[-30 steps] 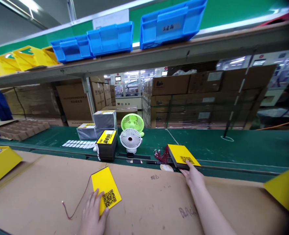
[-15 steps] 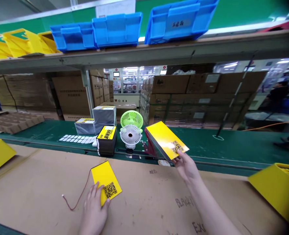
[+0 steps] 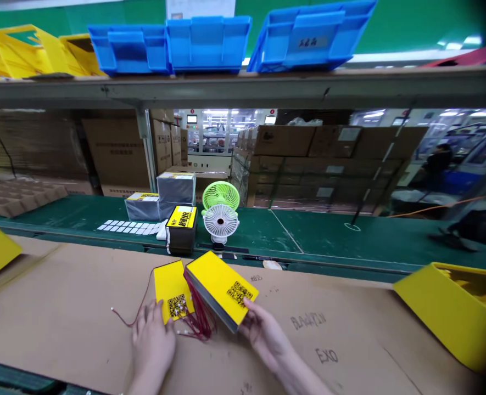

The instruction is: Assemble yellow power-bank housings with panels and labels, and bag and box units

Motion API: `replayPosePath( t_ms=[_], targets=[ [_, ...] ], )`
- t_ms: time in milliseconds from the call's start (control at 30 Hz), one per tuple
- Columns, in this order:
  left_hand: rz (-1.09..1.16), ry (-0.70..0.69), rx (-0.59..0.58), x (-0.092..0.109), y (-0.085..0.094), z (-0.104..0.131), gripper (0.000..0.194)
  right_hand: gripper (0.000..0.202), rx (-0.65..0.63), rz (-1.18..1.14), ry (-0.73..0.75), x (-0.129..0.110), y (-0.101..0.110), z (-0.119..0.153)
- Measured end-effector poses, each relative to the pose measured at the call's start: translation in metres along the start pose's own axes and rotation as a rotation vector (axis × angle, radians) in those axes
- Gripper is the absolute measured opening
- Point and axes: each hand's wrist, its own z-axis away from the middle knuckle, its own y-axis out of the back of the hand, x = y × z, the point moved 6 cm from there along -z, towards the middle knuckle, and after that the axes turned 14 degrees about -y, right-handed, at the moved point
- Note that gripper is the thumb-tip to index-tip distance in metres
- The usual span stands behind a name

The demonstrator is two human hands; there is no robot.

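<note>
My right hand (image 3: 263, 329) grips a stack of yellow-topped panels (image 3: 218, 277) by its near right corner. The top panel has a printed QR code, and a bundle of dark red wires (image 3: 201, 318) with small white connectors hangs from the stack's left side. On the cardboard lies one yellow QR-code panel (image 3: 169, 280), with a thin wire (image 3: 138, 318) curving out to its left. My left hand (image 3: 154, 334) has its fingers and thumb around the near corner of that panel. The held stack is tilted, just right of it, and its wires overlap the panel's right edge.
Behind the cardboard sheet (image 3: 82, 307) stand a white fan (image 3: 221, 222), a green fan (image 3: 216, 193), a black stack with a yellow label (image 3: 180, 236) and wrapped grey blocks (image 3: 177, 195). Yellow bins (image 3: 448, 307) flank the sheet. Blue bins (image 3: 210, 46) sit on the shelf above.
My right hand has brought the stack left and nearer, from over the green bench to beside the single panel. My left hand stays on that panel, which has turned slightly.
</note>
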Motion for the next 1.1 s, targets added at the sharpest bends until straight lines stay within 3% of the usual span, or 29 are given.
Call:
replayPosePath(
  t_ms=[133, 267, 500, 667, 800, 867, 1000, 1100],
  targets=[
    [0.01, -0.012, -0.022, 0.0, 0.0, 0.001, 0.047, 0.052, 0.033, -0.021, -0.033, 0.032, 0.009, -0.026],
    [0.009, -0.024, -0.013, 0.001, 0.001, 0.001, 0.046, 0.05, 0.054, 0.139, -0.058, 0.025, 0.019, -0.034],
    [-0.003, -0.028, -0.054, -0.001, -0.006, 0.0, 0.05, 0.033, 0.231, 0.668, -0.14, -0.033, 0.028, -0.042],
    [-0.012, -0.038, -0.063, -0.001, -0.011, -0.002, 0.05, 0.037, 0.354, 1.115, -0.228, -0.089, 0.029, -0.057],
    [-0.021, -0.031, -0.052, 0.001, -0.011, -0.001, 0.051, 0.028, 0.493, 1.408, 0.092, -0.144, 0.007, -0.078],
    [-0.021, -0.032, -0.049, 0.002, -0.011, -0.001, 0.051, 0.023, 0.475, 1.504, 0.296, -0.155, -0.013, -0.092],
    [-0.011, -0.028, -0.029, 0.002, -0.01, -0.001, 0.051, 0.023, 0.327, 1.69, 0.519, -0.139, -0.045, -0.123],
    [0.0, -0.018, -0.03, 0.002, -0.01, -0.002, 0.051, 0.029, 0.273, 1.794, 0.593, -0.126, -0.048, -0.138]
  ],
)
